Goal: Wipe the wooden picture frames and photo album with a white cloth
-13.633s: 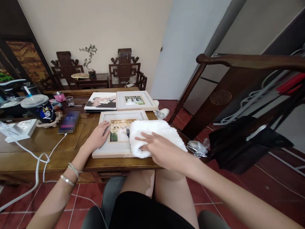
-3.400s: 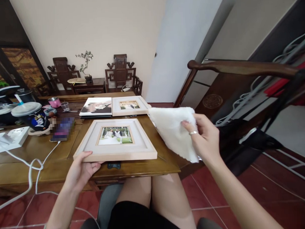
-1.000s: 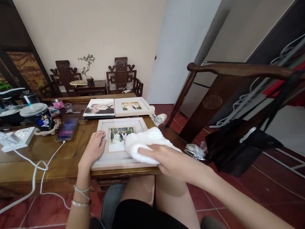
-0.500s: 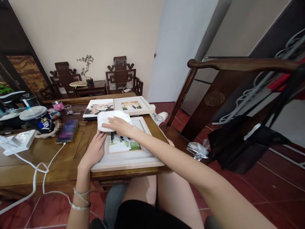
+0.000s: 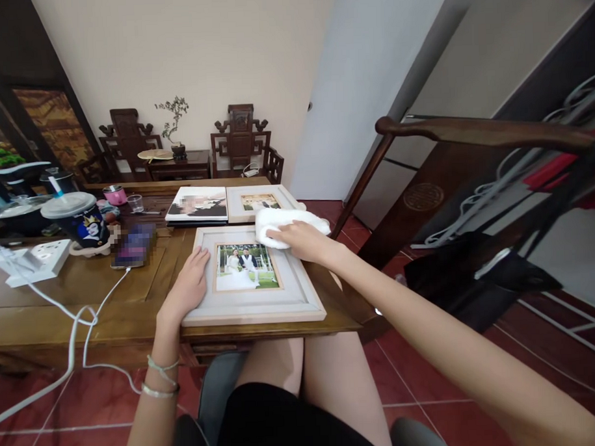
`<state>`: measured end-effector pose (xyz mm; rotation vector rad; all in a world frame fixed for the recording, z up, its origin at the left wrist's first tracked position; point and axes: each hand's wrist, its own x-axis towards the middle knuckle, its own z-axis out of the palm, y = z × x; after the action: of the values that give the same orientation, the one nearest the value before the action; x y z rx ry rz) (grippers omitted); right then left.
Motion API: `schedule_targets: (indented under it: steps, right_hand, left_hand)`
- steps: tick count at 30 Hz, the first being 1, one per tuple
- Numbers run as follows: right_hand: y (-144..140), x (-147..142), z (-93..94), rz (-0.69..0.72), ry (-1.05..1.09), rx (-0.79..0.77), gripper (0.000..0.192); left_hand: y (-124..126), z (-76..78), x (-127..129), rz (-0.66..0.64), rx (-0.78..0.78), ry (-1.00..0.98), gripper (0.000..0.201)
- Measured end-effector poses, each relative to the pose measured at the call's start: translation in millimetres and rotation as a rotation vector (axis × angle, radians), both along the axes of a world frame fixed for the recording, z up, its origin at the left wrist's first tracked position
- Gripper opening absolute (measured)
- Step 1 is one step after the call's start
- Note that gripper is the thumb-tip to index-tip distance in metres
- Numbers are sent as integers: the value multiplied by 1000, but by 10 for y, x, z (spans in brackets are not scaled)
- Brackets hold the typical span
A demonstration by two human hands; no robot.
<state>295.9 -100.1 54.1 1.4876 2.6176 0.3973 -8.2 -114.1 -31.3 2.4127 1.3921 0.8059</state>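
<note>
A white framed photo (image 5: 251, 307) lies flat on the wooden table, showing two people in wedding clothes. My left hand (image 5: 187, 284) rests on the frame's left edge with its fingers stretched out. Over the frame's far right corner, my right hand (image 5: 302, 239) holds a folded white cloth (image 5: 278, 225) down on the border. Part of the cloth reaches past the frame's edge. Behind it lie a second framed photo (image 5: 289, 198) and a photo album (image 5: 211, 203), side by side.
On the table's left stand a lidded cup (image 5: 85, 220) with a straw, a phone (image 5: 132, 247) on a charging cable, a white power strip (image 5: 38, 261) and a small glass (image 5: 135, 203). A wooden chair (image 5: 422, 173) with a black bag stands close on the right.
My right hand has slid the cloth rightward along the frame's far border, from the far left corner to the far right one. The picture is now uncovered. My left hand stays at the left edge.
</note>
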Motion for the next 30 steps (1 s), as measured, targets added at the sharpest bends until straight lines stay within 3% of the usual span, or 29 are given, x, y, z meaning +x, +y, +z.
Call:
schedule_targets:
  steps: [4, 15, 20, 27, 30]
  right_hand:
    - [-251, 41, -18, 31, -24, 19, 60]
    - [-1349, 99, 147, 162, 222, -226, 62]
    - [-1389, -96, 123, 149, 250, -252, 59]
    - [-1153, -833, 68, 352, 262, -256, 49]
    - [-1155, -916, -1, 371, 285, -232, 51]
  left_hand:
    - [-11, 28, 15, 8, 2, 8, 62]
    - [-20, 92, 64, 35, -4, 35, 53]
    - [22, 26, 26, 28, 2, -18, 52]
    - [48, 25, 9, 36, 0, -22, 51]
    - [62, 62, 7, 33, 8, 1, 48]
